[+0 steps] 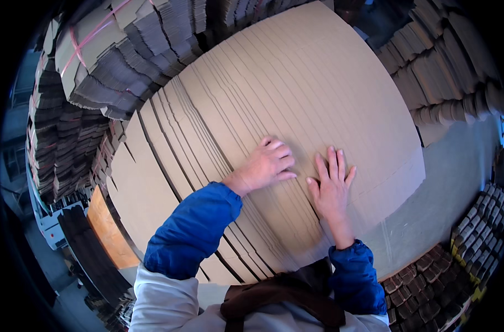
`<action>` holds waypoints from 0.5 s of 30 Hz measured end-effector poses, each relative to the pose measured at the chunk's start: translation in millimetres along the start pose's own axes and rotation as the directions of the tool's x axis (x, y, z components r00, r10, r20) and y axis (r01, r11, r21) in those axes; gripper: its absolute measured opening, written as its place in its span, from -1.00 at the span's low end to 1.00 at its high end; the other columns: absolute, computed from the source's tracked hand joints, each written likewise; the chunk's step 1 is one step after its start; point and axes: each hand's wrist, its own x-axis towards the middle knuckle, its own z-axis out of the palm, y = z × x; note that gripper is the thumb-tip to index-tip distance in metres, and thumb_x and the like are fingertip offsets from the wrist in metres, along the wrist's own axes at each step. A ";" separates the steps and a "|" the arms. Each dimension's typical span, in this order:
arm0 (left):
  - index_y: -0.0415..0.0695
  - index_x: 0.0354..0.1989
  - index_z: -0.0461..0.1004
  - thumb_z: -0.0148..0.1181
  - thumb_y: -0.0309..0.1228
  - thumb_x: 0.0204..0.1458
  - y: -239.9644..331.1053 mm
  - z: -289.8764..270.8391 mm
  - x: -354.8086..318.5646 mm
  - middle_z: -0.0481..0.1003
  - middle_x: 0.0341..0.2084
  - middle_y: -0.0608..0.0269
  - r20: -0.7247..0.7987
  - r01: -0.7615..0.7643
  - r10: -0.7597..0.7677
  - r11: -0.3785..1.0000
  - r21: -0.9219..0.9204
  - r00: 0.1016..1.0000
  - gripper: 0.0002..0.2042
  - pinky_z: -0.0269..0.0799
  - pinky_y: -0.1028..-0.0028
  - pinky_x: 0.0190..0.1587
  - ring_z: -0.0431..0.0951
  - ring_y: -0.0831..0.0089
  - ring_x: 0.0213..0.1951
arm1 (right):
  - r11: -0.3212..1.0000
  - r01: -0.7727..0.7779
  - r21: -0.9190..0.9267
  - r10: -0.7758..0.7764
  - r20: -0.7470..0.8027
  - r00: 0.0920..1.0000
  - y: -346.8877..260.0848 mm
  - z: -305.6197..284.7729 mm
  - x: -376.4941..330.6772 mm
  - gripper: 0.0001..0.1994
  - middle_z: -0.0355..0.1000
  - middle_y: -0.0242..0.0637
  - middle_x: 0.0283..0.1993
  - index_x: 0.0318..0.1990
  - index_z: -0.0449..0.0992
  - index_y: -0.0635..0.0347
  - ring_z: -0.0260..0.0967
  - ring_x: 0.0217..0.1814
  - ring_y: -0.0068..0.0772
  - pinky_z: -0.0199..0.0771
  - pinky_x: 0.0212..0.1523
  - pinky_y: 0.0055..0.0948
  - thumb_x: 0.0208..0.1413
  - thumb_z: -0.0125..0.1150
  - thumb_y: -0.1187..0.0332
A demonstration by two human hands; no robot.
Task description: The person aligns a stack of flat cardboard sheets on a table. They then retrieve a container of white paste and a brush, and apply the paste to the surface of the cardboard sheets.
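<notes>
My blue sleeves [194, 232] nearest the lens. Left hand [266, 165] — fingers curled, knuckles pressing the fanned cardboard sheets [296, 83], gripping nothing. Right hand [332, 185] just beside it — fingers spread flat on the top sheet. Bundled cardboard stacks [102, 50] stand behind the spread.

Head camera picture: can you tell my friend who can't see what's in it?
Two bare hands press on a big fanned stack of cardboard sheets: the left hand curled, the right hand flat with fingers spread. Both arms wear blue sleeves. Strapped bundles of folded cardboard are piled around.
</notes>
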 end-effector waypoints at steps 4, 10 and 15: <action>0.00 -0.35 0.48 0.44 -0.12 -0.12 -2.6 0.1 2.4 0.43 -0.31 0.34 0.012 0.005 -0.006 0.999 0.041 1.000 -0.69 0.30 0.21 0.10 0.41 0.28 -0.14 | 0.994 -0.013 0.107 0.015 -0.021 1.000 11.7 -2.9 -1.2 -0.38 -0.06 -0.19 0.58 0.40 0.28 -0.03 -0.25 0.65 -0.06 -0.37 0.44 0.47 0.19 0.23 0.14; -0.02 -0.33 0.47 0.45 -0.12 -0.13 0.5 1.9 0.4 0.43 -0.30 0.34 0.000 0.023 -0.023 0.999 0.034 1.000 -0.67 0.30 0.23 0.11 0.41 0.28 -0.12 | 0.995 0.023 0.093 -0.025 0.014 1.000 -11.4 -2.9 -12.2 -0.35 -0.07 -0.21 0.59 0.41 0.26 -0.07 -0.28 0.65 -0.07 -0.38 0.43 0.49 0.17 0.26 0.09; 0.00 -0.29 0.46 0.41 -0.13 -0.07 7.0 -4.0 0.6 0.42 -0.26 0.35 0.015 0.043 -0.045 0.996 0.079 0.999 -0.69 0.25 0.15 0.22 0.42 0.29 -0.07 | 1.000 0.002 0.026 -0.003 0.031 1.000 -14.0 9.5 -11.5 -0.35 -0.14 -0.25 0.61 0.42 0.26 -0.15 -0.32 0.66 -0.07 -0.39 0.43 0.51 0.16 0.26 0.08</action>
